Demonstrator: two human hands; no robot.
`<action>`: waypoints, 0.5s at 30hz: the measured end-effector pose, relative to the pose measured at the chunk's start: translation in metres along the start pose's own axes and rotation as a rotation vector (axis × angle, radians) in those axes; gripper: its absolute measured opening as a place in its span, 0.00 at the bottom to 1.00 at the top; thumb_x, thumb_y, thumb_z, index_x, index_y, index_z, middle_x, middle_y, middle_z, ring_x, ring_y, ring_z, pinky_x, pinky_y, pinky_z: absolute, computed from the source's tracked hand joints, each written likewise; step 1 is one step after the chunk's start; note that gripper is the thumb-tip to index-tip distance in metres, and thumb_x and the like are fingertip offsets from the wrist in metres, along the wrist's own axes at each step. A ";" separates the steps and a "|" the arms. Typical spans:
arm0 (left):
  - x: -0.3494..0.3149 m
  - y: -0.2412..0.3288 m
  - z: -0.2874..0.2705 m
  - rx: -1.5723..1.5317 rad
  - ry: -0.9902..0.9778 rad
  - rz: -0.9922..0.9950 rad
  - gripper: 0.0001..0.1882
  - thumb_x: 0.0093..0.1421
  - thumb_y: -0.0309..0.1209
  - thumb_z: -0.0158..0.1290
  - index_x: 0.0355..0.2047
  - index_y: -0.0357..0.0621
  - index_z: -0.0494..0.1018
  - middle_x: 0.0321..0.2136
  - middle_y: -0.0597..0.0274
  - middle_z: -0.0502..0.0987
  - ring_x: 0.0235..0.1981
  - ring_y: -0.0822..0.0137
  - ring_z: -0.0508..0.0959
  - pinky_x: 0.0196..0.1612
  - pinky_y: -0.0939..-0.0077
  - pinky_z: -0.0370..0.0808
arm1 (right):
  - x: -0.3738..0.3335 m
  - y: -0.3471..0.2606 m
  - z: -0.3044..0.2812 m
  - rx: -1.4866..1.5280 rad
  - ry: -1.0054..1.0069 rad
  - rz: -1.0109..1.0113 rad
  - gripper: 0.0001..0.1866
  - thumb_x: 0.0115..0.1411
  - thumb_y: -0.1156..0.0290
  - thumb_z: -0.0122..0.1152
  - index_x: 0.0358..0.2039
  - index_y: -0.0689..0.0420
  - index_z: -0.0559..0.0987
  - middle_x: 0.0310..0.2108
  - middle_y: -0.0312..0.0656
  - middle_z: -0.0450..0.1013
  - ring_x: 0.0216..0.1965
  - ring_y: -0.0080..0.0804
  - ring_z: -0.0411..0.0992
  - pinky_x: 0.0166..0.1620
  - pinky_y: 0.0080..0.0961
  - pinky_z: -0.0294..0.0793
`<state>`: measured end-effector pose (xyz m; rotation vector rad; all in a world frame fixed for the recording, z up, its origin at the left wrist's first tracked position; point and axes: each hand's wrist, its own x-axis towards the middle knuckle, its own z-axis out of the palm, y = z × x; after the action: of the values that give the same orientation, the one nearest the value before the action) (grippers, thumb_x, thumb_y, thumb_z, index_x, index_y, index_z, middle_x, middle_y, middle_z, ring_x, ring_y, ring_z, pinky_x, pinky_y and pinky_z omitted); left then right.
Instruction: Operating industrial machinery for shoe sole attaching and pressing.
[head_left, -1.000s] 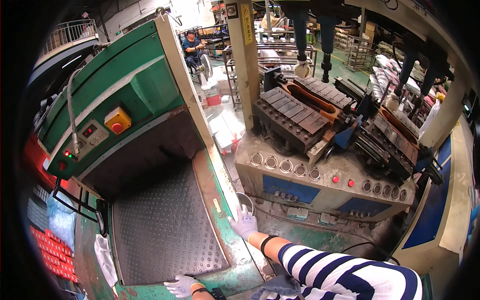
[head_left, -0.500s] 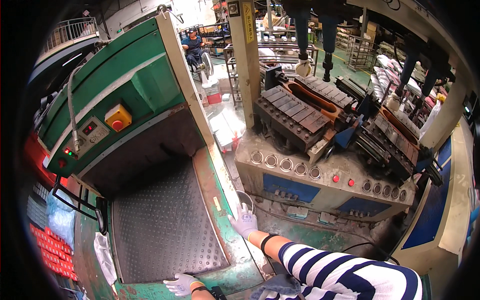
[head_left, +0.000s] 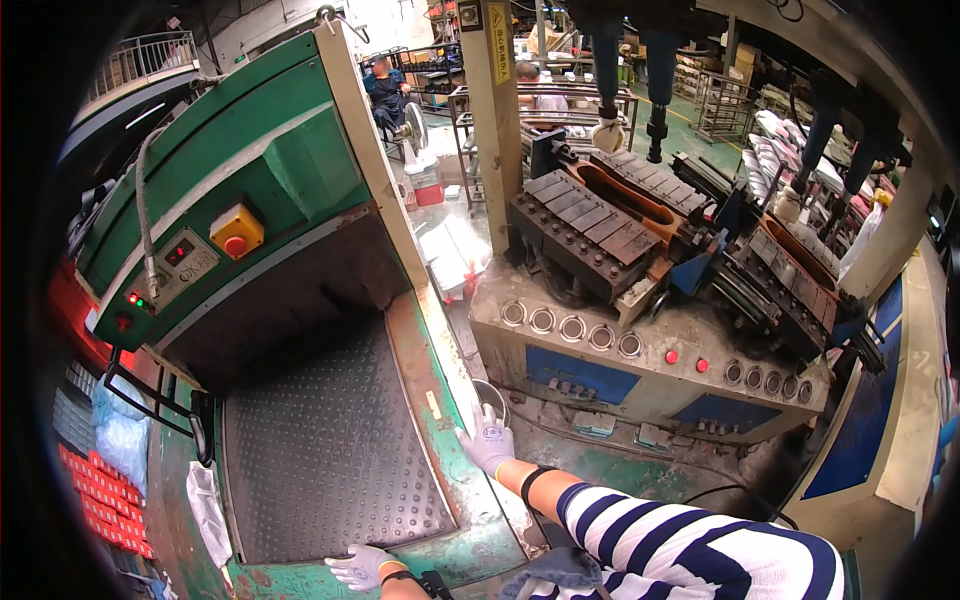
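Observation:
My left hand (head_left: 357,568), in a pale grey glove, lies with fingers stretched along the green front edge of a machine, by the near rim of its studded black mat (head_left: 330,450). Resting on the green right-hand rail (head_left: 440,400) of the same machine is my right hand (head_left: 488,445), gloved alike, fingers apart and empty. Above the mat rises the green hood (head_left: 300,180), with a dark curtain hanging under it. On the hood are a yellow box with a red push button (head_left: 236,245) and a small control panel with a red display (head_left: 180,255).
Right of me stands a beige press (head_left: 560,340) with round gauges, red buttons and two clamped mould blocks (head_left: 600,225). A small bucket (head_left: 492,400) is on the floor beside my right hand. Red boxes (head_left: 105,505) are stacked at the left. A seated person (head_left: 385,95) is in the background.
Another person has come into sight behind the rack beyond the beige post. Both my hands stay practically where they were.

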<state>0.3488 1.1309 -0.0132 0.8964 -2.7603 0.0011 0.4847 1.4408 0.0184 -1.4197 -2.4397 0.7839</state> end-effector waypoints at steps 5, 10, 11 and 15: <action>0.003 -0.002 0.009 0.015 0.027 0.013 0.31 0.67 0.44 0.39 0.70 0.55 0.55 0.67 0.60 0.63 0.68 0.61 0.62 0.68 0.53 0.57 | 0.000 -0.001 -0.001 0.004 -0.022 0.007 0.42 0.63 0.41 0.50 0.68 0.55 0.57 0.65 0.53 0.58 0.58 0.53 0.68 0.54 0.49 0.70; 0.003 -0.003 0.009 0.001 0.039 0.021 0.31 0.67 0.44 0.40 0.69 0.54 0.55 0.67 0.60 0.63 0.68 0.61 0.62 0.67 0.53 0.57 | 0.000 0.000 -0.001 -0.021 -0.043 0.026 0.41 0.63 0.41 0.50 0.68 0.55 0.57 0.65 0.54 0.57 0.59 0.53 0.68 0.55 0.48 0.70; 0.002 -0.003 0.008 -0.012 0.030 0.015 0.31 0.67 0.44 0.40 0.69 0.54 0.55 0.67 0.60 0.63 0.68 0.61 0.62 0.67 0.52 0.57 | 0.000 0.000 0.000 -0.004 -0.022 0.007 0.41 0.63 0.41 0.50 0.68 0.55 0.57 0.65 0.54 0.57 0.59 0.53 0.68 0.55 0.48 0.70; 0.001 -0.002 0.004 -0.035 0.016 0.010 0.31 0.66 0.44 0.40 0.69 0.55 0.56 0.67 0.60 0.63 0.68 0.61 0.62 0.67 0.51 0.57 | 0.000 0.000 0.000 -0.003 -0.017 0.006 0.41 0.63 0.41 0.50 0.68 0.55 0.57 0.65 0.54 0.58 0.59 0.53 0.68 0.55 0.49 0.70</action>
<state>0.3487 1.1283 -0.0167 0.8697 -2.7414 -0.0384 0.4845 1.4407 0.0180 -1.4278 -2.4513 0.7969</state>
